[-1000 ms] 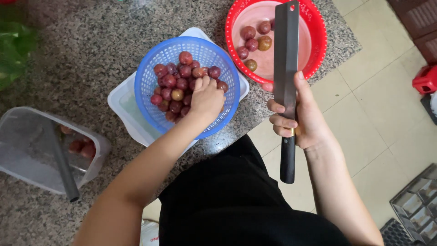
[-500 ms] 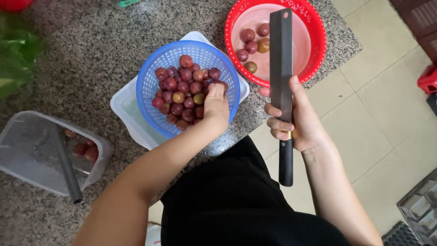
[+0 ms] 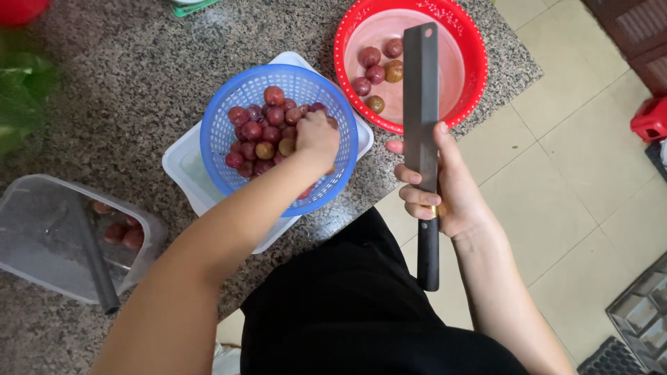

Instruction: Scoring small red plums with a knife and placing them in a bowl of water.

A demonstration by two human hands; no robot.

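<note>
Meanwhile, left hand (image 3: pixel 316 137) pinches fruit (image 3: pixel 267 132) inside blue basket (image 3: pixel 222 104); right hand (image 3: pixel 445 184) clamps cleaver (image 3: pixel 421 97) past counter edge.

Knife (image 3: pixel 421 104) blade blocks way to red bowl (image 3: pixel 467 42); blue basket (image 3: pixel 229 104) open above.

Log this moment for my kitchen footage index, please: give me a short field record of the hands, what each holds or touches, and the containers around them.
left hand: reaching into the blue basket, fingers among the reddish round fruits
right hand: gripping a long cleaver, blade pointing away over the red bowl
blue basket: sits in a white tray on the granite counter
red bowl: holds five fruits
clear container: at far left, a few fruits inside
</note>
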